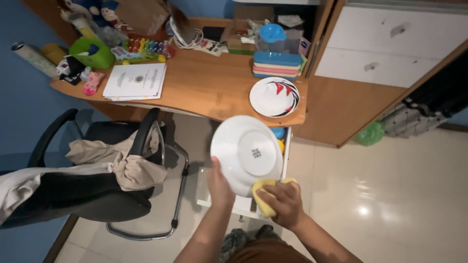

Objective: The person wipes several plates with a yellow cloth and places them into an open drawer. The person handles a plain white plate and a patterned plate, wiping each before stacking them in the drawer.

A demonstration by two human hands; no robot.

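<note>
My left hand [219, 184] grips the lower left rim of a white plate [246, 152], held up with its underside facing me. My right hand [285, 202] presses a yellow cloth [265, 195] against the plate's lower right edge. On the wooden desk [204, 87] beyond lies a second white plate [274, 96] with a red and black pattern, near the desk's front right corner.
A black office chair [97, 185] draped with beige clothes stands left. The desk holds papers [136, 80], stacked coloured lids [277, 65], toys and a green tub [91, 52]. A white-drawered cabinet [385, 44] is right, a green bag [370, 134] on the tiled floor.
</note>
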